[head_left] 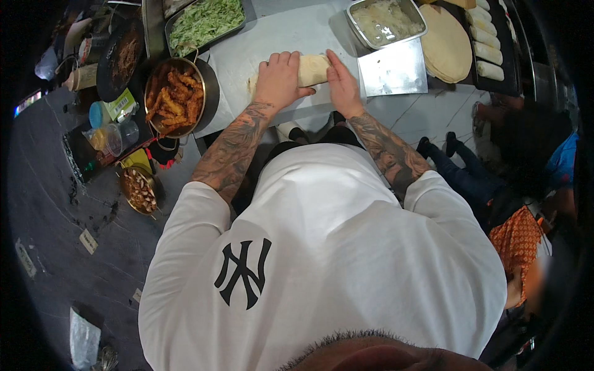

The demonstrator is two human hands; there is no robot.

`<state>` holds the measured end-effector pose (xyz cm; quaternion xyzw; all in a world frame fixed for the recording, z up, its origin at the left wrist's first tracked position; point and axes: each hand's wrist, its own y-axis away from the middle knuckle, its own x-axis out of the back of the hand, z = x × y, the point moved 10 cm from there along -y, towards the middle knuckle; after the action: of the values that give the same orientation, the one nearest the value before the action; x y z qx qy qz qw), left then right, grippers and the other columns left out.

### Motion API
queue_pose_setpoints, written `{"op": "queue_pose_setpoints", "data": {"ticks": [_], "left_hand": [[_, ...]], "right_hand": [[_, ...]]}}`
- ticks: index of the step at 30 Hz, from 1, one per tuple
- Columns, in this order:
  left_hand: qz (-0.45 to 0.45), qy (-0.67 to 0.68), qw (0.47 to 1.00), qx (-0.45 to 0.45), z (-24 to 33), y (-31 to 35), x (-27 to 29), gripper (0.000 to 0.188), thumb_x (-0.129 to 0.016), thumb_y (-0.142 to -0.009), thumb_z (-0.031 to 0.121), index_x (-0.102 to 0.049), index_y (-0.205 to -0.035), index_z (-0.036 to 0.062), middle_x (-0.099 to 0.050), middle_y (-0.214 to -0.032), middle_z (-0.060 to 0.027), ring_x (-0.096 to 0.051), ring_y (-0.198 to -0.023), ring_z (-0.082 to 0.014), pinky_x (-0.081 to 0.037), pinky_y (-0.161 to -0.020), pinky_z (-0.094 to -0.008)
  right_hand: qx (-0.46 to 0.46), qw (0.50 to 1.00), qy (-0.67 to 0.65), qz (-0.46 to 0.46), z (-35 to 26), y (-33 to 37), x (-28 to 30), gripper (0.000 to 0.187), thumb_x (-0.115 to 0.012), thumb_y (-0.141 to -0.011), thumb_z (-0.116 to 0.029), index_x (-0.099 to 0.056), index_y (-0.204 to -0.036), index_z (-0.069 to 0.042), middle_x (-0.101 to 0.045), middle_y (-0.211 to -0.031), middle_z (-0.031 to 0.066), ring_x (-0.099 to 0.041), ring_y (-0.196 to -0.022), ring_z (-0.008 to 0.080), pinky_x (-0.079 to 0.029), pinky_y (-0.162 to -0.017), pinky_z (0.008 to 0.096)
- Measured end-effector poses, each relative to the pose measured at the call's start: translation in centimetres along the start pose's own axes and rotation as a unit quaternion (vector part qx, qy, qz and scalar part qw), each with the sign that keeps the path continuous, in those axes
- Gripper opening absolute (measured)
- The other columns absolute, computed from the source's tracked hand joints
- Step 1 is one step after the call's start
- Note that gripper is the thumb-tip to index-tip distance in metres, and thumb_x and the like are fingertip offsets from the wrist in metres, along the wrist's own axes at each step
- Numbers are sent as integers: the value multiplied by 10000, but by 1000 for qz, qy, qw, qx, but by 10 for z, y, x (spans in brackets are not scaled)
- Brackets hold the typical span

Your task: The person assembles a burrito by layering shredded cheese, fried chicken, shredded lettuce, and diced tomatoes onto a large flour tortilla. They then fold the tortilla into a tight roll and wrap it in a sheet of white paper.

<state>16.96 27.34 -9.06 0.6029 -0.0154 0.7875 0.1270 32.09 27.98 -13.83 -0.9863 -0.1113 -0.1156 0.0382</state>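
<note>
A rolled tortilla wrap lies crosswise on white paper at the front of the counter. Over its left part sits my left hand, fingers curled across the top and thumb pointing right along the near side. My right hand grips the right end, with its fingers on the far side. One pale end of the roll shows left of my left hand; the middle shows between my hands. What fills the wrap is hidden.
Left of the paper stand a pot of fried strips and a tray of shredded greens. At right are a metal tray of shredded white food, stacked tortillas and a dark tray of finished rolls. Other people are at right.
</note>
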Motion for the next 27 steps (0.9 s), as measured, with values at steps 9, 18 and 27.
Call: {"op": "queue_pose_setpoints", "data": {"ticks": [9,18,27], "left_hand": [[14,-12,1000,-18,1,1,0,787,-904,-696,472,-580,-1262,32,-610,-1195,-105,-570,-1159,-296,-461,-966,-451],[158,63,985,-33,-11,24,39,840,-863,-788,417,-517,-1421,-13,-612,-1237,-192,-575,-1221,-364,-462,-1024,-483],[140,288,829,458,-156,187,-8,620,-741,-915,304,-548,-1360,-82,-688,-1166,-243,-658,-1130,-383,-520,-972,-445]], "right_hand": [[77,991,93,-58,-20,7,-21,598,-560,-1067,-277,-407,-1509,96,-472,-1512,323,-464,-1415,456,-375,-1188,453],[193,961,167,-106,-87,-20,-2,593,-725,-934,-141,-510,-1474,-22,-497,-1510,242,-501,-1382,422,-425,-1144,467],[333,794,427,-277,-110,1,-134,715,-750,-897,-455,-513,-1478,-113,-491,-1521,158,-448,-1423,373,-352,-1159,594]]}}
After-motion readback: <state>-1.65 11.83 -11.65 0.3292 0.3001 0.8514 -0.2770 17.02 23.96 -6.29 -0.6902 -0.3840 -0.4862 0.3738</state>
